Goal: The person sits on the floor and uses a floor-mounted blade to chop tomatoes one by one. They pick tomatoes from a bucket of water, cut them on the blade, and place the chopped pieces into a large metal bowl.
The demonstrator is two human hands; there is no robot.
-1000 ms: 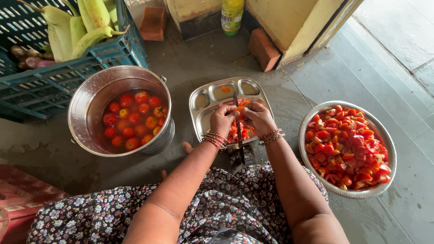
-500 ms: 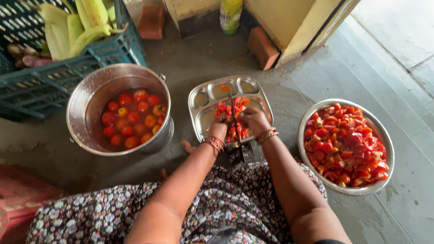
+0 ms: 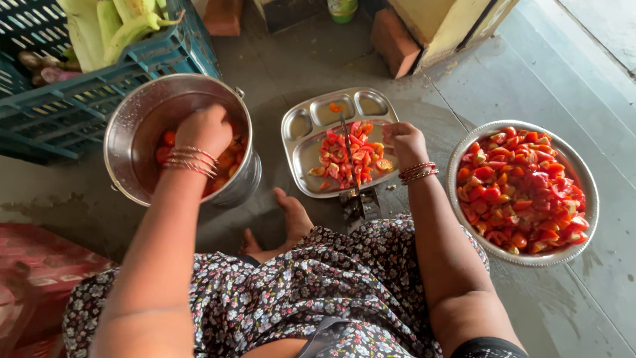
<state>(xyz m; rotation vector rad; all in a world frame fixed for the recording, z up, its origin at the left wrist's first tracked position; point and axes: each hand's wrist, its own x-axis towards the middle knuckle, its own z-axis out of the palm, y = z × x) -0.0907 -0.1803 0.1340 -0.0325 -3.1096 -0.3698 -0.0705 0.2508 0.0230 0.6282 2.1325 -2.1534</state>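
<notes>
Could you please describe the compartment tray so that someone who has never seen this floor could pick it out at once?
Between the deep steel pot and the wide round bowl of chopped tomatoes lies a flat steel tray. It alone is rectangular with divided sections, its largest holding tomato pieces, by the right hand.
</notes>
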